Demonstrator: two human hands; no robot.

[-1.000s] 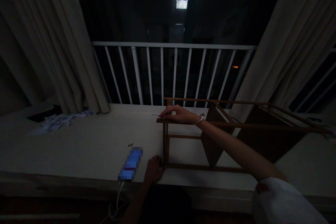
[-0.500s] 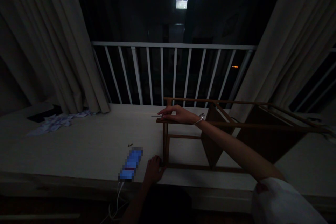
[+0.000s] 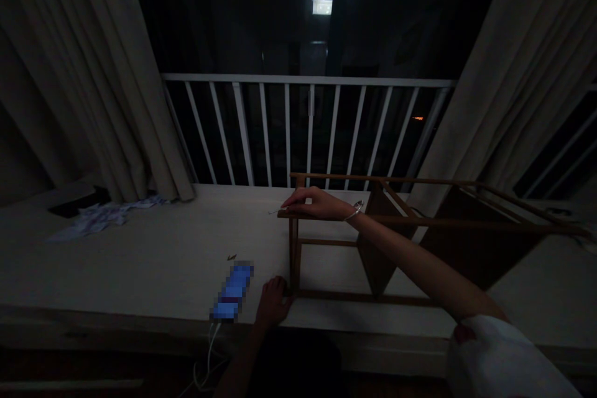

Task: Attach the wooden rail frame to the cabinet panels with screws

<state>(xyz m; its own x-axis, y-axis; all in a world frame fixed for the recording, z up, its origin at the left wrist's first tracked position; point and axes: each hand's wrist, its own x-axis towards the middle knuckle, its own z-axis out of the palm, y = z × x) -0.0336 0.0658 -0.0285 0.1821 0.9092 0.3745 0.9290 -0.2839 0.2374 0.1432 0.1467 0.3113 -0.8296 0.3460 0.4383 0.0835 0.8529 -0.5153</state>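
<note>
A dark wooden frame (image 3: 410,224) with thin rails and slanted panels lies on its side on a pale ledge (image 3: 153,255). My right hand (image 3: 313,204) rests on the frame's upper left corner, fingers pinched on a thin metal tool (image 3: 276,211) that sticks out to the left. My left hand (image 3: 273,303) is curled against the frame's lower left corner at the ledge's front edge. A bracelet shows on my right wrist.
A lit phone (image 3: 232,292) with a white cable (image 3: 209,354) lies just left of my left hand. Crumpled papers (image 3: 100,216) sit at the far left by a curtain (image 3: 93,74). A white railing (image 3: 308,130) runs behind the ledge; another curtain (image 3: 504,87) hangs right.
The thin tool in my right hand has tipped slightly downward at its left end. Both hands and the frame stay where they were.
</note>
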